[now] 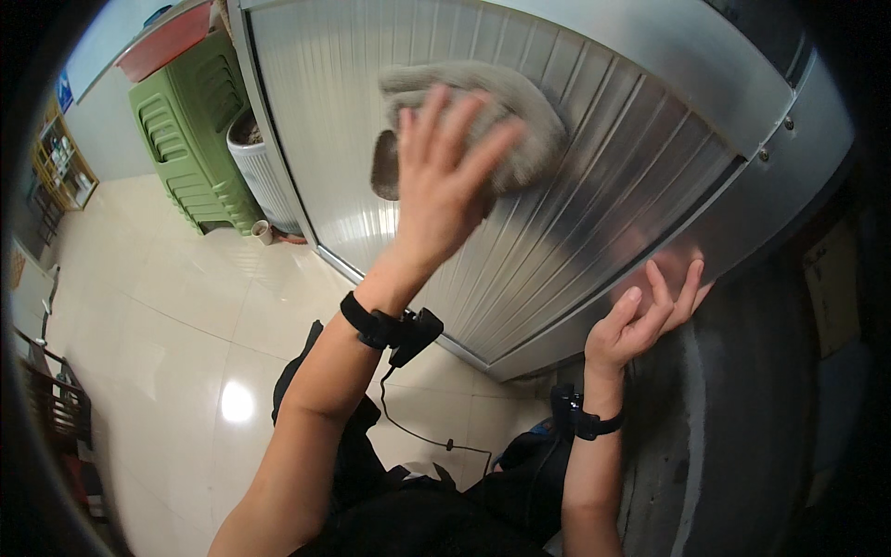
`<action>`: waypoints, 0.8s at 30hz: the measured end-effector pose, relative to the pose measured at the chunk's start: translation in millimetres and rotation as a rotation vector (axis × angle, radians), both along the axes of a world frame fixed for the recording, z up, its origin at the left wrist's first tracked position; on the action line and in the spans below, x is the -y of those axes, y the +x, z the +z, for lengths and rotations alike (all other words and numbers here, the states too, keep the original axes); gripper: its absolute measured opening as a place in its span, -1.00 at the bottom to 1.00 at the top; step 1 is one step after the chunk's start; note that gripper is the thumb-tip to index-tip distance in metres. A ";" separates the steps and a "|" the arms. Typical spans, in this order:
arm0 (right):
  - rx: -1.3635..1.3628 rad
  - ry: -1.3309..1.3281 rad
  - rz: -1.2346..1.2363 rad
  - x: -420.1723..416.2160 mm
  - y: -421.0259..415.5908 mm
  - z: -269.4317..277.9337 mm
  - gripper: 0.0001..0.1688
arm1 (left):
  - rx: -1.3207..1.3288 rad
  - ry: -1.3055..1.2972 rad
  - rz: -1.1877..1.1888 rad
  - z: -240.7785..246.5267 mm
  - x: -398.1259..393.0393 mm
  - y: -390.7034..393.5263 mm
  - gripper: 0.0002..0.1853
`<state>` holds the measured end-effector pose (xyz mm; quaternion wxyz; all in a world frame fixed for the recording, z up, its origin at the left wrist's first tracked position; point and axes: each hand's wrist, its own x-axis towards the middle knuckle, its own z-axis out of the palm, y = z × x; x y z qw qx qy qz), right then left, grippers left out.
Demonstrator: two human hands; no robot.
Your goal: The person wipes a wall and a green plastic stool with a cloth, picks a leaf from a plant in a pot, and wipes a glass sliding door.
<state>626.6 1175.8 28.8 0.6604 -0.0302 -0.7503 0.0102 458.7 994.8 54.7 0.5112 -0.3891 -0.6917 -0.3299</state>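
Observation:
A bunched grey cloth [536,132] lies against the ribbed panel of a metal door [334,139]. My left hand [445,167], blurred, presses on this cloth with its fingers spread. From beside my fingers a brownish flap [384,167] sticks out; whether it belongs to the cloth I cannot tell. At the door's side frame [696,230] is my right hand [644,313], its fingers apart and loosely curled, holding nothing. Its fingertips are at the metal edge, where a pinkish reflection shows. Both wrists wear black straps with small devices.
Left of the door are stacked green plastic stools [191,132] with a red basin [167,42] on top. Beside them stand a white ribbed pot [264,174] and a small cup [262,232]. A black cable [418,433] hangs from my left wrist. Glossy tiles [174,348] cover the floor.

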 end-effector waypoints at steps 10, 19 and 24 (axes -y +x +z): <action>0.031 -0.042 -0.021 1.9 3.1 -4.6 -0.69 | 0.117 0.141 -0.115 -64.0 -37.8 29.3 -0.14; -0.013 0.030 -0.052 2.3 1.3 -0.6 -0.71 | -0.145 -0.369 -0.249 -96.8 -42.7 61.2 -0.43; -0.007 -0.013 -0.044 2.0 4.1 -3.4 -0.70 | -0.078 -0.174 -0.167 -34.3 -27.3 31.3 -0.40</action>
